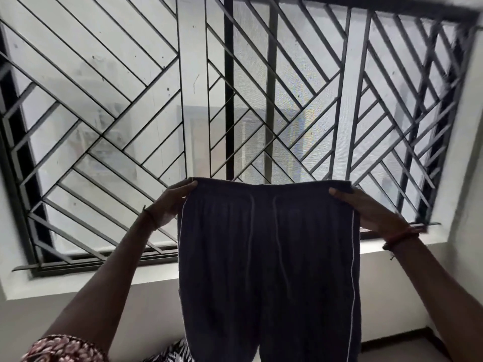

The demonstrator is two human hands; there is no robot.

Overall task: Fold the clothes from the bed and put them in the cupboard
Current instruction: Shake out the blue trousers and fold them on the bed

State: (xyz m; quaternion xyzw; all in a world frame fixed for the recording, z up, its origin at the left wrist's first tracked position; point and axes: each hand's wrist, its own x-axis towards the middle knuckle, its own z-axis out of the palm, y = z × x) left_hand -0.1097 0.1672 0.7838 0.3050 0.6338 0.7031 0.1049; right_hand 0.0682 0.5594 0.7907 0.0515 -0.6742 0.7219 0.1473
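A pair of dark navy trousers with white side piping and a white drawstring hangs upright in front of me, held up by the waistband. My left hand grips the left end of the waistband, thumb over the front. My right hand grips the right end in the same way. The legs hang straight down and run out of the frame at the bottom. Neither the bed nor the cupboard is in view.
A large window with a dark metal grille fills the wall behind the trousers, above a white sill. A black-and-white patterned cloth shows at the bottom edge. A dark skirting line runs at the lower right.
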